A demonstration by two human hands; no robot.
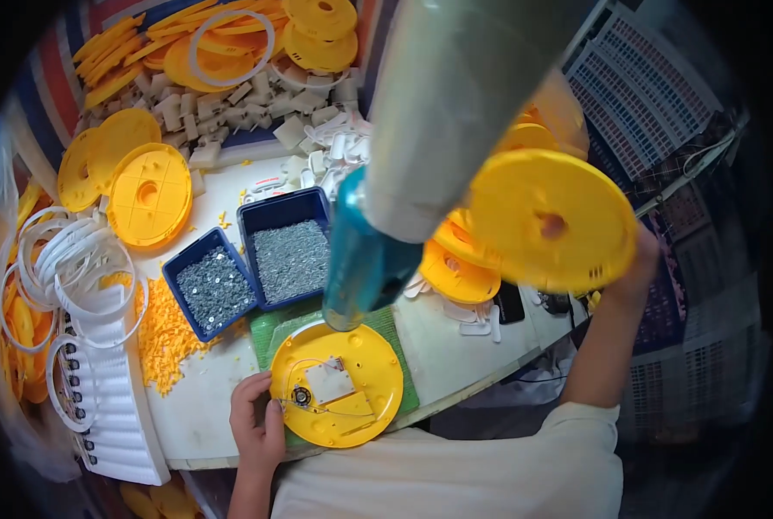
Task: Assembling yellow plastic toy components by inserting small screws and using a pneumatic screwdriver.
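My left hand (258, 426) grips the left rim of a round yellow plastic housing (382, 368) between thumb and fingers. The housing lies flat on a green mat (408, 381); inside it are a white block (330, 381), a small black round part (301, 396) and thin wires. Raised at the right, my right hand (642, 258) holds a yellow round cover (520, 208) with a hole at its centre by the edge; the cover hides part of the fingers. A teal cylindrical tool (352, 251) hangs close to the camera, its tip over the housing's far edge.
Two blue bins (246, 290) hold small metal pieces. Beside them lie a heap of small yellow parts (163, 333), white rings (83, 251) and a white ridged tray (118, 415). Pale blocks (248, 108) and yellow discs (150, 195) crowd the back. More yellow discs (460, 275) sit right.
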